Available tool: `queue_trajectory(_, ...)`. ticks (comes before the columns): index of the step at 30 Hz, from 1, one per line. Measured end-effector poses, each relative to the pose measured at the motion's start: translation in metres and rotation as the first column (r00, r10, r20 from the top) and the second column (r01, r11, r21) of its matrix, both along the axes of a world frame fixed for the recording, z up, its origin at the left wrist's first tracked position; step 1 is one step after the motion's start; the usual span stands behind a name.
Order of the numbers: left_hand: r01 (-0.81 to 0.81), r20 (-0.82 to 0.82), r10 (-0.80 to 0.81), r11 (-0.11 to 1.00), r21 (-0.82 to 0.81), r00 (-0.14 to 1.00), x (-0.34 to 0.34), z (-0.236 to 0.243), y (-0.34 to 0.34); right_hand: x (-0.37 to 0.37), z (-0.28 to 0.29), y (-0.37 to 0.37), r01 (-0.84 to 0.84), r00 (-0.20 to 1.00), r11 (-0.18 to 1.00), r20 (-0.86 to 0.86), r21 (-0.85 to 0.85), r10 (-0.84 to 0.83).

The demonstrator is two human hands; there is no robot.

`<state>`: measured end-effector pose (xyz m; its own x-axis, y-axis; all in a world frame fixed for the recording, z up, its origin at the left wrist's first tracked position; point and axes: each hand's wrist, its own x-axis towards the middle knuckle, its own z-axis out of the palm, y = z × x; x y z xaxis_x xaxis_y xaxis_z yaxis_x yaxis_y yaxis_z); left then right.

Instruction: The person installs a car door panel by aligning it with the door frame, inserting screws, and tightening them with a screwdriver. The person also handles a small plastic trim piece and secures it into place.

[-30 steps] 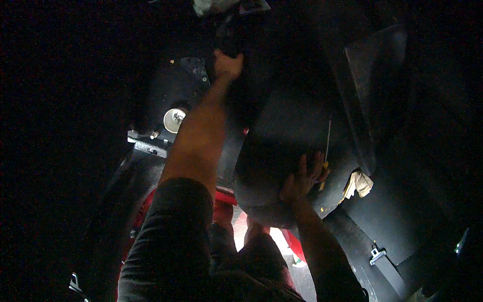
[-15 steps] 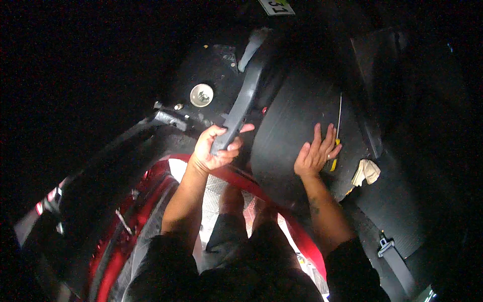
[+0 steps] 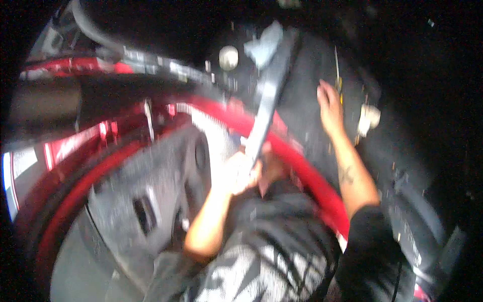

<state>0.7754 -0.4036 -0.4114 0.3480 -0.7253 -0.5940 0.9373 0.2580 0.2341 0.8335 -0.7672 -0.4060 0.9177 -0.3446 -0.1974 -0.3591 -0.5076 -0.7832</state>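
Note:
My left hand (image 3: 238, 170), blurred, is closed around the lower end of a long grey trim strip (image 3: 267, 103), which slants up to the right. A pale blue-grey piece (image 3: 262, 46) is at its upper end. My right hand (image 3: 330, 108) has its fingers stretched out on or just over a dark panel (image 3: 309, 60), beside a screwdriver (image 3: 340, 89) with a yellow handle. A crumpled beige cloth (image 3: 369, 117) lies to that hand's right. A small white cup (image 3: 228, 58) sits left of the strip's top.
A red body sill (image 3: 236, 115) curves across below the dark panels toward the lower right. At the lower left is a grey door-like inner panel (image 3: 118, 201) with red edging beyond it. A grey belt-like strap (image 3: 422, 206) is at the right. The view is badly smeared.
My left hand has drawn the trim strip from high up down toward my body. The view has swung, bringing more of the left doorway in. My right hand stays beside the screwdriver.

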Motion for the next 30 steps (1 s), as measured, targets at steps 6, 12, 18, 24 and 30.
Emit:
queue_trajectory(6,0.017,0.112,-0.059,0.941,0.338,0.992,-0.087,0.109,0.033,-0.06,0.046,0.113,0.293,0.952,0.355,-0.305,0.888,-0.023)
queue_trajectory(12,0.171,0.194,-0.337,0.799,0.577,0.921,-0.206,0.09,0.082,-0.17,0.017,0.146,0.291,0.957,-0.042,-0.29,0.956,0.024)
queue_trajectory(18,-0.016,0.193,-0.474,0.352,0.936,0.859,-0.341,0.114,0.113,-0.282,0.065,0.215,0.094,0.961,0.073,-0.11,0.993,0.256)
queue_trajectory(24,-0.503,0.48,-0.45,0.078,0.861,0.753,-0.469,0.152,0.162,-0.35,0.07,0.244,0.08,0.899,-0.179,0.007,0.981,0.438)
queue_trajectory(30,-0.676,0.484,-0.537,-0.241,0.697,0.691,-0.532,0.217,0.159,-0.352,0.162,0.27,0.051,0.901,-0.163,0.025,0.985,0.432)
